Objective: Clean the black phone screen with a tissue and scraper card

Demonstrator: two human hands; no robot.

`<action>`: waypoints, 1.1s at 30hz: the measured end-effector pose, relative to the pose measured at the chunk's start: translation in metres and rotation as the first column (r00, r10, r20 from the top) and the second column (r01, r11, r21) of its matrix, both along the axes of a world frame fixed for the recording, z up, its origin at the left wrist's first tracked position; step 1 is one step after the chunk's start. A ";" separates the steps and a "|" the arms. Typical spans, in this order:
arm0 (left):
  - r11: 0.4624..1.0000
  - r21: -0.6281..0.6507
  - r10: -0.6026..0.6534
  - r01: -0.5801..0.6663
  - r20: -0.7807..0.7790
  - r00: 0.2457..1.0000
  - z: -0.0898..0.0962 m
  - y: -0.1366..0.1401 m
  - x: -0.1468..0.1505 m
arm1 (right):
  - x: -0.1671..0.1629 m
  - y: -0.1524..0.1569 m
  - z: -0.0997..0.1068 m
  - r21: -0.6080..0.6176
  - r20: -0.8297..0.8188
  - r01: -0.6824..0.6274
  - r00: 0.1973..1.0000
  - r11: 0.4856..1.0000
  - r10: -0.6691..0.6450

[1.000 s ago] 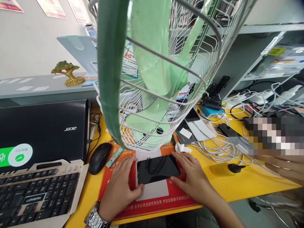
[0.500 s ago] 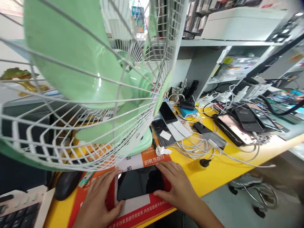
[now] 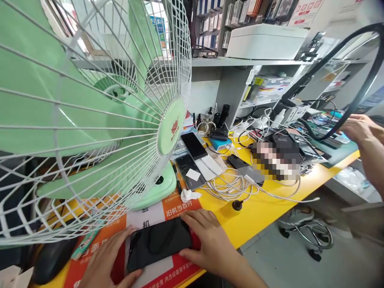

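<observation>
A black smartphone (image 3: 160,242) lies screen up on a red, orange and white printed mat (image 3: 144,214), its screen dark. My left hand (image 3: 105,262) grips its left end, fingertips at the upper corner and thumb at the lower one. At the other end my right hand (image 3: 208,240) holds it between curled fingers and thumb. A crumpled white tissue (image 3: 190,195) sits just beyond the phone.
A green fan (image 3: 120,112) looms close on the left, over a black mouse (image 3: 55,254). Tangled white cables (image 3: 228,186), several other phones (image 3: 194,146) and a black plug (image 3: 237,205) lie on the yellow desk (image 3: 255,220). Another person's hands (image 3: 360,128) work at far right.
The view has turned right, so the desk things sit further left in the picture. Another person's hands have come into view. Both my hands still hold the phone on the mat.
</observation>
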State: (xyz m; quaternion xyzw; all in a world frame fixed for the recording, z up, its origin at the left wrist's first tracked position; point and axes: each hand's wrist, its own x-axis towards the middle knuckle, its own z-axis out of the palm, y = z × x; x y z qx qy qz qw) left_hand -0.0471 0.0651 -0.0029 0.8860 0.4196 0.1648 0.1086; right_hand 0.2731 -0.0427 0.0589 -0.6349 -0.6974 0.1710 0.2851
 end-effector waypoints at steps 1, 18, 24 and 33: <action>1.000 0.004 0.001 -0.001 0.001 1.000 -0.001 0.000 -0.001 | 0.000 0.000 0.000 0.027 0.001 0.014 1.000 1.000 -0.014; 0.999 0.029 0.025 -0.023 -0.068 0.997 0.025 -0.019 0.029 | -0.001 0.064 -0.002 0.049 0.131 0.442 0.886 0.896 -0.445; 0.999 0.016 0.033 -0.033 -0.020 0.999 0.027 -0.020 0.030 | 0.004 0.039 0.005 0.057 -0.054 0.366 0.930 0.929 -0.363; 0.999 0.038 0.031 -0.032 0.033 0.999 0.035 -0.025 0.039 | -0.023 0.014 0.007 0.007 0.265 0.071 0.962 0.997 -0.070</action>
